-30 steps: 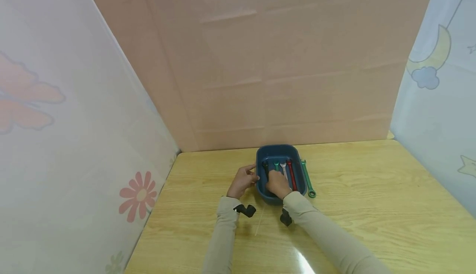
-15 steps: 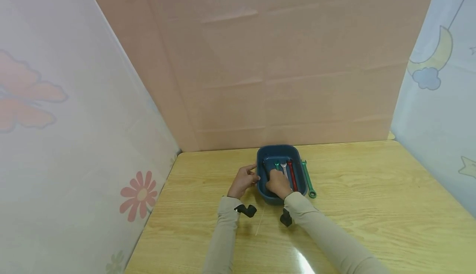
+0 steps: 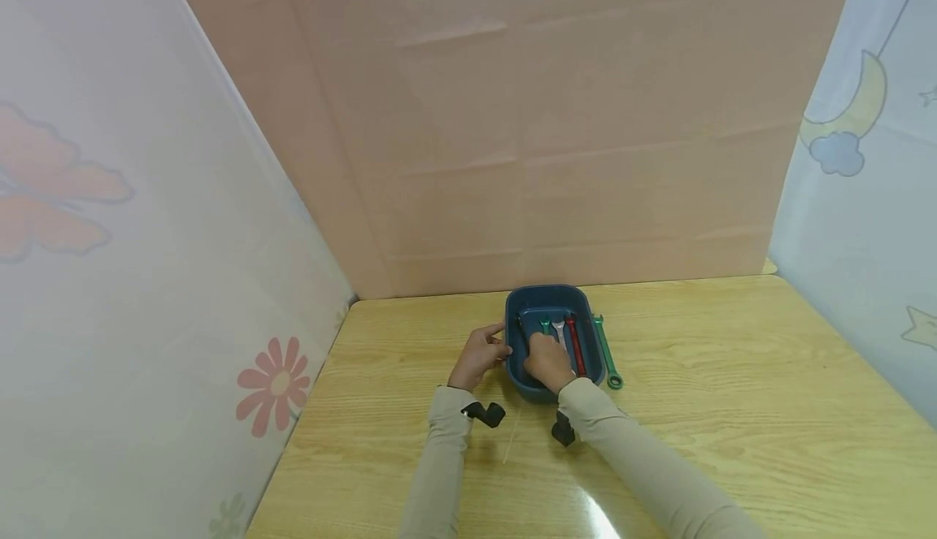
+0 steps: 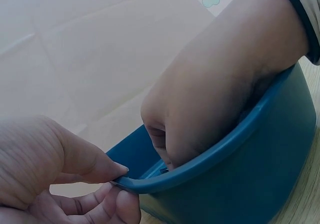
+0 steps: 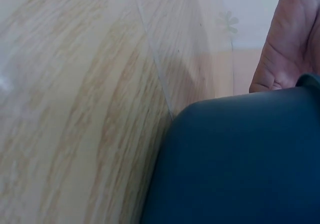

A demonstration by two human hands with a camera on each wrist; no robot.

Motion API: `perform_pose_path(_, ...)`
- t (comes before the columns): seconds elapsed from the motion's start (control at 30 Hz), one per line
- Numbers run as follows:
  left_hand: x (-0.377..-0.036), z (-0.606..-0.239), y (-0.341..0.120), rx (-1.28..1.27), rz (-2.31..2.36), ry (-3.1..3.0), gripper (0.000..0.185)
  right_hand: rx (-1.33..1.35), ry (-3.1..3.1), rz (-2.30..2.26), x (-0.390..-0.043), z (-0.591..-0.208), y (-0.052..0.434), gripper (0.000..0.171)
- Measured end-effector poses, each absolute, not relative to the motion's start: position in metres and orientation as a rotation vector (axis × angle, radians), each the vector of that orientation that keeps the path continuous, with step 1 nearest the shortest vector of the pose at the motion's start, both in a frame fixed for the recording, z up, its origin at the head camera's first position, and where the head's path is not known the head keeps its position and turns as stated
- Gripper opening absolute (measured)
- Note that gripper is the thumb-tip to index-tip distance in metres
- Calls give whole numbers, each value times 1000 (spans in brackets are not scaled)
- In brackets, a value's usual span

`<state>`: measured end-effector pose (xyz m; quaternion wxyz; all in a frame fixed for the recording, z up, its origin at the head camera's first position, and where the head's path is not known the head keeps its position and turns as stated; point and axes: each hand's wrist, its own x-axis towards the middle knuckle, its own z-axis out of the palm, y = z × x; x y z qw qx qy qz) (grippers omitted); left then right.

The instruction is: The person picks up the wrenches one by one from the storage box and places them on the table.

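— What do you have on the head view?

— I see the left hand (image 3: pixel 479 355) pinching the left rim of the blue tub (image 3: pixel 545 295), thumb over the edge and fingers under it; the left wrist view shows that plainly. The right hand (image 3: pixel 545 360) is down inside the tub, fingers curled over the near ends of the tools, but I cannot tell whether it actually grips one.

— Which tools?

— A black wrench (image 3: pixel 521 328), a short green one (image 3: pixel 545 326), a silver one (image 3: pixel 559 329) and a red wrench (image 3: pixel 573 342) lie side by side in the tub. A longer green wrench (image 3: pixel 606 352) lies on the surface (image 3: pixel 732 393), just beside the tub's right wall.

— What worries you?

— I judge the tools are packed close, so lifting one could drag its neighbour up and drop it over the rim. The tub also looks light; if the left pinch slips, a pull from the right hand might slide or tip it toward the outside wrench.
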<state>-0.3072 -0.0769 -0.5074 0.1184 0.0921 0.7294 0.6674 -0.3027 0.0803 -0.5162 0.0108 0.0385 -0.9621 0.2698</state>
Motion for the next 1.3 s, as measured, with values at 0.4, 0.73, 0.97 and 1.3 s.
perform_pose_path(0.4, -307, -505, -76, 255, 1955, 2110, 61, 137, -2945, 929, -302, -514, 85, 11)
perform_pose_path(0.73, -308, -508, -77, 235, 1950, 2128, 61, 140, -2852, 1033, -299, -512, 87, 39)
perform_pose_path(0.97, -309, -507, -77, 234, 1948, 2120, 62, 165, -2831, 1025, -299, -510, 90, 43)
perform_pose_path(1.3, -310, -508, -76, 231, 1943, 2143, 62, 144, -2829, 1067, -301, -509, 99, 44)
